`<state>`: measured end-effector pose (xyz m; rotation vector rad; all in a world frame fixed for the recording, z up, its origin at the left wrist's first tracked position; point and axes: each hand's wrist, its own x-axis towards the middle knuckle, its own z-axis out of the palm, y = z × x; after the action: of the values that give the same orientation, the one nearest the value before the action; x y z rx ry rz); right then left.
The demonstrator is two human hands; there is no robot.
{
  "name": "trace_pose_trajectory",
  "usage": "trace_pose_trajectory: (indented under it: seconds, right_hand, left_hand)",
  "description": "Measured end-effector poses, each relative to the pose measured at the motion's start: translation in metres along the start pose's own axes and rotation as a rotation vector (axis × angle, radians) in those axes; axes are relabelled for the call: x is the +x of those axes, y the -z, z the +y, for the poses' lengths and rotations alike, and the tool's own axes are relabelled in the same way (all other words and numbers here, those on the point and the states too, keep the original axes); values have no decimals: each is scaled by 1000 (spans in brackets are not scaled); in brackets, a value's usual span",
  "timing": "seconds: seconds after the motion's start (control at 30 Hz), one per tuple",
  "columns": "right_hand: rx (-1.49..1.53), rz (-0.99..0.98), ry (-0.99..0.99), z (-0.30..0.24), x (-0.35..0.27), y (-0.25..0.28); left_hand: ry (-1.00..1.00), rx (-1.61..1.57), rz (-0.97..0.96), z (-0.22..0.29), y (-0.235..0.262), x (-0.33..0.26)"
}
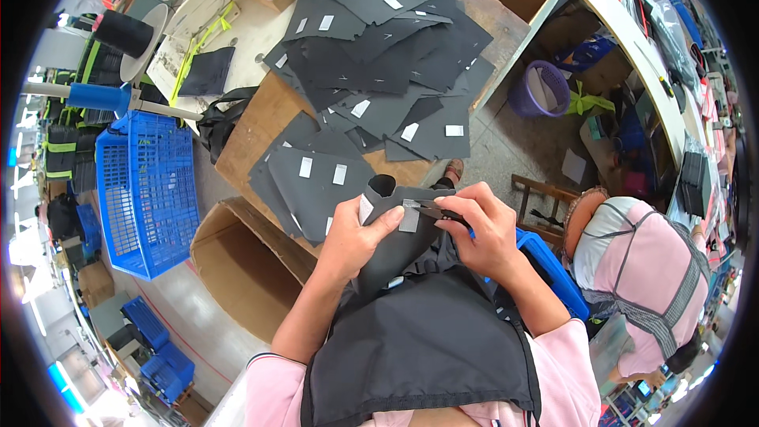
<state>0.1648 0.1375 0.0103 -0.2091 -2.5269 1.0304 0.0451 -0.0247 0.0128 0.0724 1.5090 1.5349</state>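
Note:
Close in front of my body, my left hand (352, 239) grips a dark grey fabric piece (387, 255), its thumb pressed on top. The piece is curled over at its upper edge and carries small white patches. Closed in my right hand (484, 229) are small dark thread snips (432, 212), their tips at one white patch (409, 217) on the held piece. Whether the blades touch a thread is too small to tell. Beyond my hands, a few similar pieces (316, 162) lie on the wooden board, next to a large loose pile (356, 63) of them.
An open cardboard box (229, 261) stands left of the board (237, 154), with a blue plastic crate (146, 198) farther left. Black thread cones (122, 34) are at the upper left. To the right are a purple basket (539, 91) and a seated person in pink (648, 269).

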Motion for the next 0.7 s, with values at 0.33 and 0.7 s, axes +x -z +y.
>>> trace_pose_trajectory:
  seconds: [0.33, 0.7]
  right_hand:
    - [95, 69, -35, 3, -2, -8]
    - [79, -11, -71, -2, 3, -6]
  left_hand:
    - [16, -45, -2, 6, -2, 1]
    - [3, 55, -18, 2, 6, 3]
